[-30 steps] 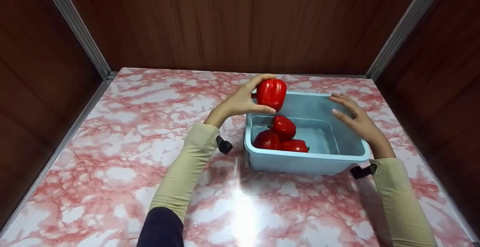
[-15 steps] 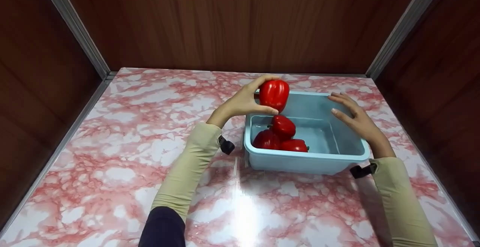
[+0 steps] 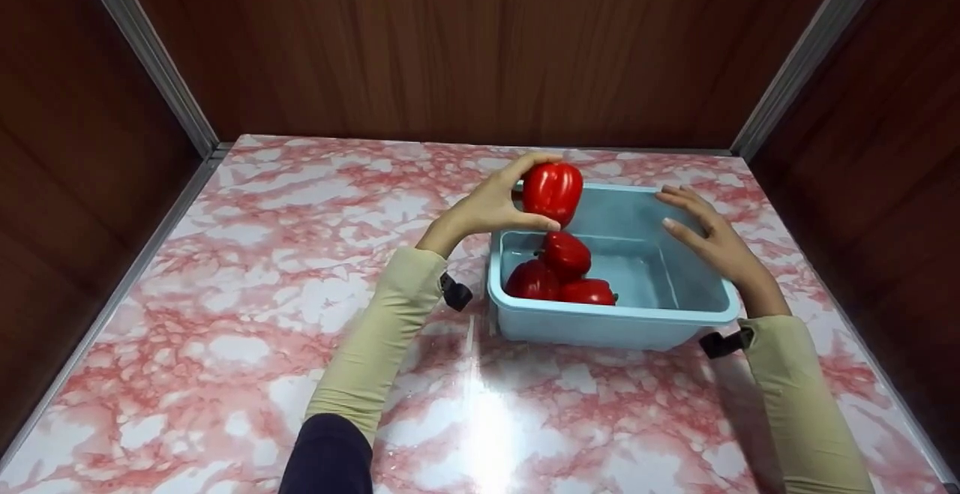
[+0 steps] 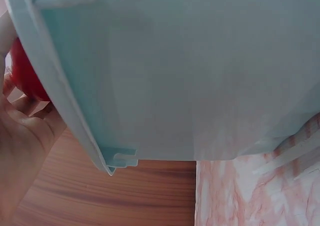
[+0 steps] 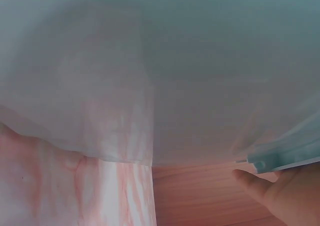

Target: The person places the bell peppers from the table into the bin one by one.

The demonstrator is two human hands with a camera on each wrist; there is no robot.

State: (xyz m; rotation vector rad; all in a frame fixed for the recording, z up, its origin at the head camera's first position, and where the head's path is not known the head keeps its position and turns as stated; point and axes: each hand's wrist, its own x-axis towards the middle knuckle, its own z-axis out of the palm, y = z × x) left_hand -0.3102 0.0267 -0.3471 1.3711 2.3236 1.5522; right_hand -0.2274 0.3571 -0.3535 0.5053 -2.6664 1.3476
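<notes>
In the head view my left hand (image 3: pixel 487 205) holds a glossy red bell pepper (image 3: pixel 553 194) between thumb and fingers, above the back left corner of a light blue plastic bin (image 3: pixel 611 329). Three more red peppers lie inside at its left end: one behind (image 3: pixel 566 255), one at the front left (image 3: pixel 531 281), one at the front (image 3: pixel 589 292). My right hand (image 3: pixel 716 243), fingers spread and slightly bent, is at the bin's right rim and holds nothing; firm contact is unclear. In the left wrist view the bin's wall (image 4: pixel 160 76) partly hides the held pepper (image 4: pixel 27 76).
The bin stands on a table with a pink and white marbled top (image 3: pixel 247 291). Dark wooden panels (image 3: pixel 450 44) with grey metal corner strips (image 3: pixel 150 52) close off the back and both sides. A bright reflection lies on the table's front middle.
My left hand has moved slightly right and down with the bell pepper in it, further over the bin. The right hand and the peppers inside the bin look the same.
</notes>
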